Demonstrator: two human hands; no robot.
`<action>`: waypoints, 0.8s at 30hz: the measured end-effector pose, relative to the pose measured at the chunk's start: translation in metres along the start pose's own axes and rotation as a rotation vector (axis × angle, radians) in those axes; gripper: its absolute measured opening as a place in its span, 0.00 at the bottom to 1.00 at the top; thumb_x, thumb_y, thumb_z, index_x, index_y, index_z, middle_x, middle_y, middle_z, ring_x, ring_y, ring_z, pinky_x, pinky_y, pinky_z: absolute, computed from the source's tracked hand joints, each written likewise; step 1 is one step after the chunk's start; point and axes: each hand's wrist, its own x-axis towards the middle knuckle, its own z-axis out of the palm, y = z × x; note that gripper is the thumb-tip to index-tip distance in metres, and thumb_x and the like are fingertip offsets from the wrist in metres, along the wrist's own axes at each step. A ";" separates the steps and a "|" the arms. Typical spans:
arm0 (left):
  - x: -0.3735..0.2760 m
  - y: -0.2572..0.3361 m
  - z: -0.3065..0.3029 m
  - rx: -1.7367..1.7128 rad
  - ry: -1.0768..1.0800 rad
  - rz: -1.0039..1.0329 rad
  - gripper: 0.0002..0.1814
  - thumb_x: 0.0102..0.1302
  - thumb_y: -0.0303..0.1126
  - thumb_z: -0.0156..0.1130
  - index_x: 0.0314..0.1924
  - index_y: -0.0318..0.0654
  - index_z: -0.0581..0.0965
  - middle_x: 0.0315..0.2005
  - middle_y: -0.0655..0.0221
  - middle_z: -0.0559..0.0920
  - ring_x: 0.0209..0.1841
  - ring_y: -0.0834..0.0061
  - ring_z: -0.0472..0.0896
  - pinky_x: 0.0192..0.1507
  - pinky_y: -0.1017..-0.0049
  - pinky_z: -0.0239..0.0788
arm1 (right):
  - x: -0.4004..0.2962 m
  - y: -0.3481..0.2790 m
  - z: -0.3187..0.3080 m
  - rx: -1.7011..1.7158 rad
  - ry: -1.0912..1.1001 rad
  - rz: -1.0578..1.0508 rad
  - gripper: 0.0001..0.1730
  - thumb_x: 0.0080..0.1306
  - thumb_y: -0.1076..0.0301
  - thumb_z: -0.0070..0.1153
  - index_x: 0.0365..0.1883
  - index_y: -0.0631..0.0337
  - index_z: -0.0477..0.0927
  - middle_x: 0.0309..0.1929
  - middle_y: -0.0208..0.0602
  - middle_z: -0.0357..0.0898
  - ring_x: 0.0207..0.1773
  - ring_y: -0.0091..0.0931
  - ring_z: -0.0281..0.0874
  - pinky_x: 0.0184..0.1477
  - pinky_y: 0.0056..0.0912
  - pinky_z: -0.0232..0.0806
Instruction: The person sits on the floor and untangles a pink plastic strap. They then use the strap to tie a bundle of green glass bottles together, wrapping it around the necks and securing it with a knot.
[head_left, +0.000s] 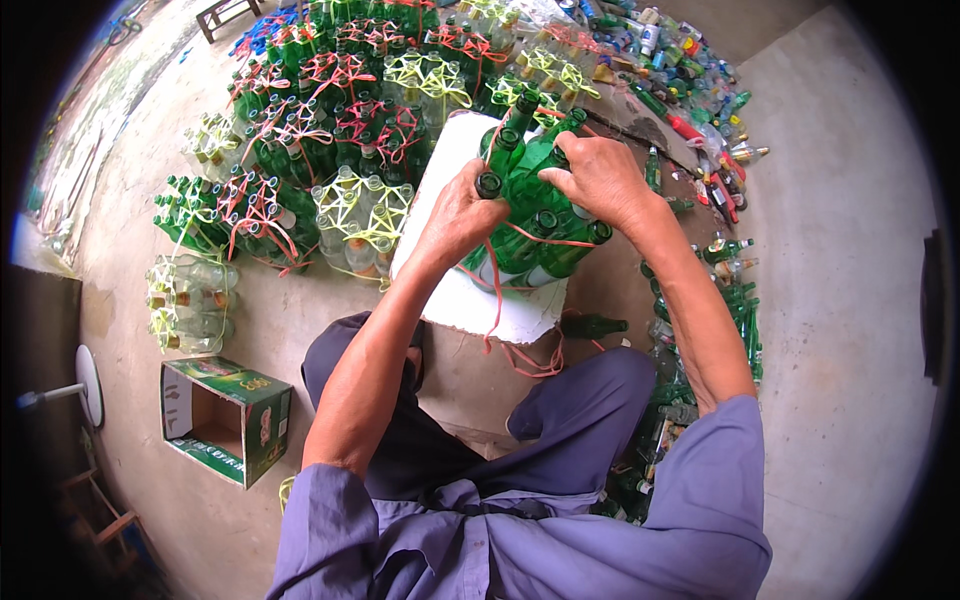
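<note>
A group of green glass bottles (517, 247) stands on a white board (517, 315) before me, with pink-red plastic twine (495, 292) running around and between the necks. My left hand (472, 210) is closed at the neck of the bottle nearest it, on the left side of the group; whether twine lies under its fingers is hidden. My right hand (600, 169) has thumb and forefinger at a bottle neck on the upper right, where the twine passes behind the fingers. Its exact hold cannot be made out. Loose twine hangs over the board's near edge to the floor.
Bundles of bottles tied with red twine (259, 202) and yellow twine (364, 202) stand at the left and beyond. An empty green carton (266, 420) lies at the lower left. Loose bottles (739, 300) line the right, below a heap of mixed bottles and cans (697, 75).
</note>
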 end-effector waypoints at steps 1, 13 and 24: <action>0.000 0.001 -0.001 -0.006 -0.009 -0.003 0.27 0.52 0.30 0.61 0.54 0.32 0.77 0.34 0.59 0.83 0.38 0.70 0.80 0.43 0.70 0.71 | 0.001 0.001 0.001 -0.011 0.010 -0.002 0.22 0.59 0.54 0.69 0.35 0.63 0.76 0.26 0.52 0.80 0.36 0.49 0.82 0.37 0.52 0.72; 0.001 -0.008 0.003 -0.032 0.028 0.062 0.11 0.53 0.31 0.63 0.35 0.35 0.74 0.26 0.68 0.75 0.31 0.76 0.72 0.36 0.71 0.66 | 0.001 0.004 0.009 -0.014 0.077 0.043 0.21 0.58 0.56 0.70 0.34 0.62 0.76 0.28 0.50 0.81 0.35 0.48 0.82 0.37 0.51 0.72; 0.005 -0.013 0.004 -0.051 0.038 0.046 0.11 0.54 0.30 0.65 0.36 0.36 0.75 0.27 0.70 0.78 0.32 0.79 0.75 0.37 0.74 0.67 | -0.002 0.007 0.011 0.080 0.091 0.049 0.20 0.59 0.59 0.69 0.39 0.64 0.75 0.33 0.53 0.82 0.40 0.48 0.83 0.42 0.51 0.76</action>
